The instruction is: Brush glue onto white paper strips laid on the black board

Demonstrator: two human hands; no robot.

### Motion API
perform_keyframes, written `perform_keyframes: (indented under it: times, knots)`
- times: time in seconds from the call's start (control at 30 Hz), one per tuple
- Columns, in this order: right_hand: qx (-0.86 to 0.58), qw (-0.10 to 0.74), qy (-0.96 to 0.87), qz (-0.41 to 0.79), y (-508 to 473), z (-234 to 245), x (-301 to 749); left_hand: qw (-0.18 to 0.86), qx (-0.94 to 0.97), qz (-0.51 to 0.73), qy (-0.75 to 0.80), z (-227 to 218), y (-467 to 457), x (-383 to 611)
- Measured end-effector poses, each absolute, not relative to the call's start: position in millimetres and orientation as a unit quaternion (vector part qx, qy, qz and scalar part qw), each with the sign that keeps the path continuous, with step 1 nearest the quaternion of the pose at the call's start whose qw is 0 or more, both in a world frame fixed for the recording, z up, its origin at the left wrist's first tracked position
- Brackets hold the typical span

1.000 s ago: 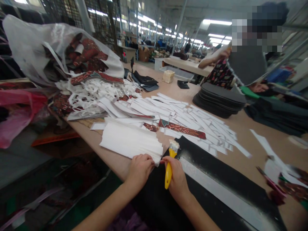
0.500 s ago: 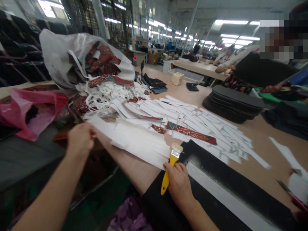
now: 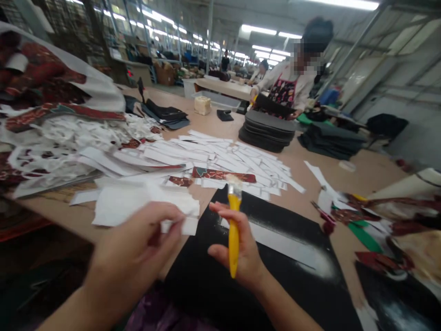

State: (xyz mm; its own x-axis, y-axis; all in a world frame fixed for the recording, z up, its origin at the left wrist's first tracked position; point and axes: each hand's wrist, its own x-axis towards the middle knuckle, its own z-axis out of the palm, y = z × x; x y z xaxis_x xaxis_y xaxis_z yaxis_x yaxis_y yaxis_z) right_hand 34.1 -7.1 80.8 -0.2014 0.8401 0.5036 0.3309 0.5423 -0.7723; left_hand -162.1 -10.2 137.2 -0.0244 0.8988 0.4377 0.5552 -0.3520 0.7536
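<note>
The yellow-handled brush (image 3: 234, 234) stands nearly upright above the black sheet (image 3: 203, 271), its pale bristles (image 3: 234, 184) pointing up and away from you, likely to keep them off the surface. Your right hand (image 3: 250, 255) grasps the handle with curled fingers. Just left of it, your left hand (image 3: 134, 243) pinches white paper strips (image 3: 138, 207).

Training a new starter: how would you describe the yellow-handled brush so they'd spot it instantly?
On the tan work table, find the white-streaked black sheet at the near edge. Above it, the right hand holds upright a flat yellow-handled brush with pale bristles, beside the left hand pinching white paper strips.
</note>
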Motion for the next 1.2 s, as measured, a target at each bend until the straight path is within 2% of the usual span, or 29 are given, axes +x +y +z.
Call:
perform_keyframes:
  times: [0.07,0.17,0.3,0.43,0.53,0.6,0.73,0.83,1.2]
  knots:
    - [-0.397,0.534,-0.700,0.260,-22,94,50,0.264,0.741,0.454,0.418,145,-14,-116]
    - [-0.480,0.534,-0.652,0.241,-43,94,81,0.418,0.679,0.490,0.352,153,0,-66]
    - [-0.647,0.429,-0.598,0.199,-63,76,147,0.557,0.515,0.550,0.348,131,45,-41]
    - [-0.731,0.346,-0.565,0.163,-70,52,223,0.608,0.473,0.468,0.434,79,73,-39]
    - [-0.765,0.309,-0.541,0.161,-69,35,261,0.592,0.520,0.361,0.499,45,79,-42]
    - [-0.778,0.294,-0.531,0.164,-67,28,273,0.546,0.585,0.309,0.514,30,82,-45]
    - [-0.792,0.256,-0.532,0.154,-61,25,279,0.423,0.717,0.205,0.515,19,92,-51]
    - [-0.803,0.214,-0.535,0.154,-57,23,282,0.376,0.754,0.128,0.523,19,96,-53]
    - [-0.813,0.202,-0.523,0.158,-55,23,274,0.326,0.773,0.072,0.540,24,97,-50]
